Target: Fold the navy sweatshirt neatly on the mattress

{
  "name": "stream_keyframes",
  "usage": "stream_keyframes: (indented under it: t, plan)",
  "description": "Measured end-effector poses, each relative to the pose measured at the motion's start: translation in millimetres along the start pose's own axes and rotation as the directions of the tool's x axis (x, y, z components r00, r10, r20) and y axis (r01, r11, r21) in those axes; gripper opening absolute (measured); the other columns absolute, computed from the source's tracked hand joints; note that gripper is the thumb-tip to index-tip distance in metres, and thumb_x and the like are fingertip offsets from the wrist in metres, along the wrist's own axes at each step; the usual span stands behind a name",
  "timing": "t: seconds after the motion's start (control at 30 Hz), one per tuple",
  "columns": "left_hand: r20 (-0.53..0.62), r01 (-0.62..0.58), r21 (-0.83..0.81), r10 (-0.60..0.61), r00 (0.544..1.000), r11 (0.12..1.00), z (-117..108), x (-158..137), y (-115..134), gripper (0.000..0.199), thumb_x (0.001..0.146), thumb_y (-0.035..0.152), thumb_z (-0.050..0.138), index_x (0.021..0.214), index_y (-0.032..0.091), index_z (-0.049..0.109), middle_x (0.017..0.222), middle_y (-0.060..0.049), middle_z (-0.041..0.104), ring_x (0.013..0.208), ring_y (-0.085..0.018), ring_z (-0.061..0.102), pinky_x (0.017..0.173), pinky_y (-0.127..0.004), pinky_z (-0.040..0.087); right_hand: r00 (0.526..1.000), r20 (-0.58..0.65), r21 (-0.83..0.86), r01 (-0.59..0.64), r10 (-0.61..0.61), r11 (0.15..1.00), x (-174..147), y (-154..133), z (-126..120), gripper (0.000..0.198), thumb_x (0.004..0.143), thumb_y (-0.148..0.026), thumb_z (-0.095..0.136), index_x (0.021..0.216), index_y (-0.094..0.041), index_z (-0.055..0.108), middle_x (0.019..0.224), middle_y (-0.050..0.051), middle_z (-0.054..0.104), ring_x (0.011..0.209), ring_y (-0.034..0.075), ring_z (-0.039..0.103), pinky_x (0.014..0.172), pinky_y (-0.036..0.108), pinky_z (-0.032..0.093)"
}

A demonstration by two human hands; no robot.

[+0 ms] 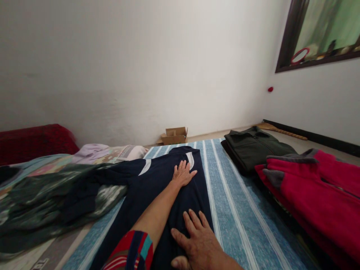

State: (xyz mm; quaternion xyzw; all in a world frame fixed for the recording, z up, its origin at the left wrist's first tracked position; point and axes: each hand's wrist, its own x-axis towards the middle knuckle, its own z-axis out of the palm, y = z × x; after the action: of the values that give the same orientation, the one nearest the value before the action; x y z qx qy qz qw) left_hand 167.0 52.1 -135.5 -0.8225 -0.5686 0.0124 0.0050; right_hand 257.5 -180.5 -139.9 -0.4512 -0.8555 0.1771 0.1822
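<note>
A navy long-sleeved top [157,180] with pale shoulder stripes lies spread on the blue striped bed sheet [225,180], its collar toward the wall. One sleeve stretches left over a green patterned garment; along the right, the top has a straight edge, and the other sleeve cannot be made out. My left hand [182,174] rests flat near the right shoulder stripe, fingers spread. Lower down, my right hand [201,240] lies on the cloth with fingers apart, partly cut off by the frame's bottom. Neither hand grips anything.
Folded dark green clothing [253,146] and a pink-red fleece [317,187] with grey trim lie in piles at right. The rumpled green patterned garment [33,210] lies left, near a dark red bundle [36,142]. A cardboard box [174,137] stands by the wall.
</note>
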Motion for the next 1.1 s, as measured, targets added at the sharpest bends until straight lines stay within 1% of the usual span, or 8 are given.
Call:
stream_keyframes:
  t: [0.17, 0.37, 0.43, 0.53, 0.63, 0.87, 1.0, 1.1]
  plan:
    - [0.043, 0.077, -0.036, -0.076, 0.996, 0.996, -1, 27, -2, 0.084, 0.081, 0.071, 0.015, 0.142, 0.015, 0.024, 0.152, -0.013, 0.011, 0.139, -0.027, 0.005, 0.108, -0.051, 0.014, 0.999, -0.045, -0.041, 0.023, -0.025, 0.999, 2, 5, 11, 0.068, 0.079, -0.069, 0.040, 0.139, -0.038, 0.031, 0.146, 0.011, 0.028, 0.132, 0.039, 0.023, 0.102, 0.061, 0.022]
    - [0.094, 0.092, -0.052, -0.086, 0.992, 0.994, 2, 48, -7, 0.089, 0.078, 0.073, 0.014, 0.143, 0.013, 0.022, 0.152, -0.013, 0.008, 0.139, -0.028, 0.004, 0.108, -0.054, 0.013, 0.994, -0.104, -0.094, 0.025, -0.035, 0.995, 3, 7, 17, 0.065, 0.081, -0.067, 0.039, 0.139, -0.039, 0.030, 0.146, 0.011, 0.029, 0.132, 0.038, 0.025, 0.102, 0.060, 0.025]
    - [0.095, 0.089, -0.040, -0.085, 0.992, 0.995, 2, 52, -8, 0.089, 0.078, 0.074, 0.014, 0.143, 0.013, 0.024, 0.152, -0.013, 0.011, 0.139, -0.029, 0.006, 0.108, -0.054, 0.014, 0.993, -0.114, -0.127, 0.025, -0.040, 0.992, 4, 8, 19, 0.059, 0.085, -0.061, 0.039, 0.139, -0.039, 0.028, 0.146, 0.009, 0.028, 0.132, 0.036, 0.024, 0.102, 0.059, 0.026]
    - [0.082, 0.082, -0.033, -0.079, 0.994, 0.996, 2, 56, -9, 0.089, 0.077, 0.075, 0.016, 0.141, 0.014, 0.027, 0.151, -0.015, 0.016, 0.138, -0.031, 0.012, 0.106, -0.055, 0.017, 0.992, -0.123, -0.170, 0.018, -0.040, 0.985, 7, 10, 23, 0.047, 0.093, -0.045, 0.035, 0.139, -0.041, 0.025, 0.147, 0.006, 0.026, 0.133, 0.033, 0.024, 0.102, 0.058, 0.028]
    - [0.056, 0.076, -0.041, -0.074, 0.996, 0.996, 2, 58, -11, 0.088, 0.077, 0.075, 0.019, 0.139, 0.015, 0.030, 0.150, -0.016, 0.019, 0.136, -0.032, 0.017, 0.105, -0.055, 0.019, 0.989, -0.140, -0.218, 0.018, -0.050, 0.976, 8, 11, 26, 0.045, 0.095, -0.038, 0.032, 0.139, -0.042, 0.024, 0.147, 0.006, 0.028, 0.132, 0.032, 0.026, 0.101, 0.057, 0.031]
    - [-0.001, 0.052, -0.039, -0.052, 0.999, 0.998, 4, 59, -13, 0.082, 0.075, 0.075, 0.023, 0.130, 0.016, 0.042, 0.144, -0.016, 0.032, 0.129, -0.033, 0.030, 0.098, -0.053, 0.030, 0.974, -0.213, -0.321, 0.009, -0.081, 0.947, 7, 11, 29, 0.045, 0.094, -0.043, 0.035, 0.138, -0.041, 0.024, 0.143, 0.009, 0.035, 0.131, 0.031, 0.030, 0.098, 0.054, 0.036]
    - [0.001, 0.056, -0.029, -0.056, 0.998, 0.998, 4, 60, -13, 0.083, 0.074, 0.076, 0.023, 0.130, 0.017, 0.041, 0.144, -0.015, 0.032, 0.130, -0.034, 0.030, 0.097, -0.054, 0.030, 0.969, -0.228, -0.322, 0.022, -0.100, 0.947, 7, 12, 31, 0.049, 0.093, -0.047, 0.036, 0.139, -0.040, 0.022, 0.142, 0.010, 0.036, 0.130, 0.032, 0.031, 0.097, 0.055, 0.037]
    - [0.005, 0.063, -0.031, -0.063, 0.998, 0.998, 3, 59, -12, 0.083, 0.074, 0.076, 0.024, 0.130, 0.017, 0.041, 0.143, -0.015, 0.032, 0.129, -0.034, 0.030, 0.097, -0.054, 0.030, 0.971, -0.224, -0.312, 0.016, -0.090, 0.950, 8, 13, 33, 0.049, 0.093, -0.045, 0.036, 0.139, -0.041, 0.022, 0.143, 0.009, 0.035, 0.130, 0.032, 0.031, 0.097, 0.055, 0.037]
